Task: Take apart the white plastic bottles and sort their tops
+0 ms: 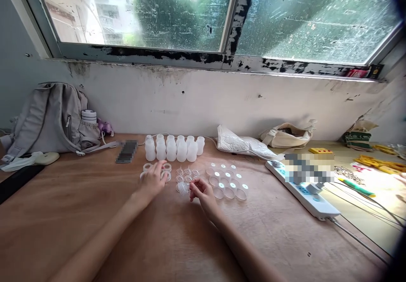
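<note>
My left hand (154,181) reaches over a small group of white rings (146,167), its fingers apart and fingertips at the rings; part of the group is hidden under it. My right hand (204,194) is closed in a pinch on a clear, blurred, ridged piece (182,187), held low over the front of the middle group. In that group, several small clear nipple-shaped pieces (187,172) stand in rows. Several clear round cups or caps (229,193) with pale round dots lie to the right. Behind the rings, frosted white bottles (182,150) stand upright in rows.
A grey backpack (58,117) and a dark pixelated flat object (127,151) are at the left. A white power strip (304,193) with cables lies to the right. A white padded packet (242,142) and a beige pouch (287,135) rest against the wall.
</note>
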Demonstrator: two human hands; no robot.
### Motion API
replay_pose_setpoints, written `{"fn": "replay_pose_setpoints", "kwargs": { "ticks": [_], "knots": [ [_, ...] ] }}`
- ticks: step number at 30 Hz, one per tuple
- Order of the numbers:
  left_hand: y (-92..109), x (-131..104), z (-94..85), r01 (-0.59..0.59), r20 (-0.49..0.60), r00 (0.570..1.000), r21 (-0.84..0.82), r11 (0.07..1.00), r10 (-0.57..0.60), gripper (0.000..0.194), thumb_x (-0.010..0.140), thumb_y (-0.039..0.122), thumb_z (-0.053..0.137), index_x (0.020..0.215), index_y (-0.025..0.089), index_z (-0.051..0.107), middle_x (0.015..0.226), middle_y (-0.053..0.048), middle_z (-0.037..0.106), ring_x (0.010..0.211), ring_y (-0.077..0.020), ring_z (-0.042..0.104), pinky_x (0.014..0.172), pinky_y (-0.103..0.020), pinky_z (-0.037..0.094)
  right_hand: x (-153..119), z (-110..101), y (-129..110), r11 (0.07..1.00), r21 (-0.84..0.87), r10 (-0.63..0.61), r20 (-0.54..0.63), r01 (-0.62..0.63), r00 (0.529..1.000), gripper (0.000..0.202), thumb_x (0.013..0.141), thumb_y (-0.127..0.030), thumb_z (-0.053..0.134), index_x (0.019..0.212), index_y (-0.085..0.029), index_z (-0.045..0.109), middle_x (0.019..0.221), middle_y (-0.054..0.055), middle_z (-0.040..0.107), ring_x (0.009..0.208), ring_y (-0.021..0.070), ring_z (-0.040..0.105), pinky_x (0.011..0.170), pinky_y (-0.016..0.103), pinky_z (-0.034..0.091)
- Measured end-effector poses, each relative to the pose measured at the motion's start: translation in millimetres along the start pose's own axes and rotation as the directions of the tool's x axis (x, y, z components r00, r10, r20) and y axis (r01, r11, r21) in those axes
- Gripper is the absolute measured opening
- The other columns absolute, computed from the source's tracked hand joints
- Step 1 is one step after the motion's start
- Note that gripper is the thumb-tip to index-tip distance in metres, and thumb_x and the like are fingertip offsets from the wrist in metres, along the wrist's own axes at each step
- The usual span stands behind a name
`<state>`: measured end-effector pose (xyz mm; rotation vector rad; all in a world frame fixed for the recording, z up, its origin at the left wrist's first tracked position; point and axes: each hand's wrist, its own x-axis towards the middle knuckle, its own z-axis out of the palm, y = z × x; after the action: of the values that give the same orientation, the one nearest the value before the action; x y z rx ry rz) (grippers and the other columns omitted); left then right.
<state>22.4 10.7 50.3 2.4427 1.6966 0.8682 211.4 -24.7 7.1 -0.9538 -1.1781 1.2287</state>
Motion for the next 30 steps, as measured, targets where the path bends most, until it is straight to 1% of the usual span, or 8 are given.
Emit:
{"fn": "replay_pose_setpoints", "kwargs": {
  "ticks": [1,6,11,14,18,23,26,30],
  "knots": [
    [-4,16,-4.8,0.048,0.058,0.997,0.091,0.995,-0.053,0.032,0.082,0.027,0.041,0.113,0.019,0.042,0.096,-0.008,0.061,0.084,-0.0212,0.060,0.072,-0.031,0.045,0,0,1,1.000,-0.020,0.001,0.001,-0.001,1.000,0.028,0.070,-0.042,0.061,0.074,-0.018,0.048,0.060,-0.005,0.047,0.043,0.0068,0.046,0.041,0.021,0.041],
    [-20,80,-12.7,0.096,0.091,0.989,0.195,0.976,-0.116,0.036,0.083,0.027,0.038,0.116,0.013,0.043,0.091,-0.014,0.063,0.084,-0.0280,0.060,0.071,-0.036,0.043,2,0,4,0.994,-0.109,0.013,-0.018,-0.014,1.000,0.030,0.069,-0.045,0.060,0.073,-0.017,0.048,0.059,-0.005,0.047,0.040,0.0062,0.045,0.039,0.020,0.038],
    [-23,94,-3.6,0.124,0.112,0.981,0.278,0.952,-0.160,0.031,0.083,0.024,0.037,0.105,0.007,0.050,0.082,-0.019,0.064,0.080,-0.0315,0.061,0.067,-0.037,0.043,2,-1,1,0.992,-0.123,0.007,-0.037,-0.011,0.999,0.029,0.069,-0.043,0.059,0.073,-0.016,0.048,0.058,-0.005,0.048,0.040,0.0062,0.045,0.038,0.019,0.037],
    [-20,90,-6.4,0.111,0.102,0.984,0.309,0.945,-0.149,0.028,0.084,0.021,0.034,0.100,0.008,0.052,0.080,-0.018,0.064,0.078,-0.0302,0.062,0.064,-0.035,0.043,2,-2,1,0.991,-0.135,-0.005,-0.052,-0.002,0.999,0.029,0.069,-0.043,0.059,0.072,-0.016,0.048,0.059,-0.005,0.048,0.040,0.0062,0.045,0.038,0.019,0.037],
    [-12,76,-24.8,0.082,0.070,0.991,0.340,0.937,-0.112,0.028,0.086,0.025,0.031,0.099,0.014,0.052,0.077,-0.013,0.064,0.073,-0.0268,0.063,0.062,-0.032,0.043,1,-2,2,0.991,-0.136,-0.018,-0.061,0.009,0.998,0.030,0.070,-0.045,0.058,0.072,-0.016,0.049,0.062,-0.004,0.049,0.041,0.0063,0.046,0.037,0.019,0.038],
    [2,39,-44.8,0.018,0.002,1.000,0.357,0.934,-0.020,0.030,0.086,0.039,0.032,0.101,0.023,0.053,0.075,-0.006,0.065,0.072,-0.0240,0.062,0.060,-0.028,0.040,0,-3,2,0.991,-0.131,-0.045,-0.073,0.035,0.996,0.029,0.072,-0.044,0.056,0.074,-0.017,0.048,0.063,-0.004,0.049,0.040,0.0060,0.046,0.036,0.019,0.038],
    [11,11,-42.8,-0.085,-0.013,0.996,0.286,0.954,0.093,0.027,0.085,0.040,0.036,0.097,0.026,0.055,0.077,-0.003,0.066,0.067,-0.0204,0.062,0.053,-0.024,0.037,2,-6,2,0.990,-0.131,-0.064,-0.126,0.048,0.990,0.028,0.072,-0.044,0.056,0.075,-0.017,0.048,0.061,-0.004,0.049,0.042,0.0073,0.047,0.037,0.020,0.040],
    [20,-20,-31.4,-0.242,0.053,0.970,0.176,0.954,0.236,0.024,0.085,0.036,0.038,0.093,0.026,0.058,0.084,-0.002,0.065,0.065,-0.0162,0.061,0.051,-0.022,0.037,4,-11,2,0.989,-0.138,-0.085,-0.190,0.059,0.978,0.026,0.073,-0.042,0.055,0.077,-0.017,0.048,0.059,-0.004,0.048,0.047,0.0091,0.048,0.038,0.020,0.041]
  ]
}}
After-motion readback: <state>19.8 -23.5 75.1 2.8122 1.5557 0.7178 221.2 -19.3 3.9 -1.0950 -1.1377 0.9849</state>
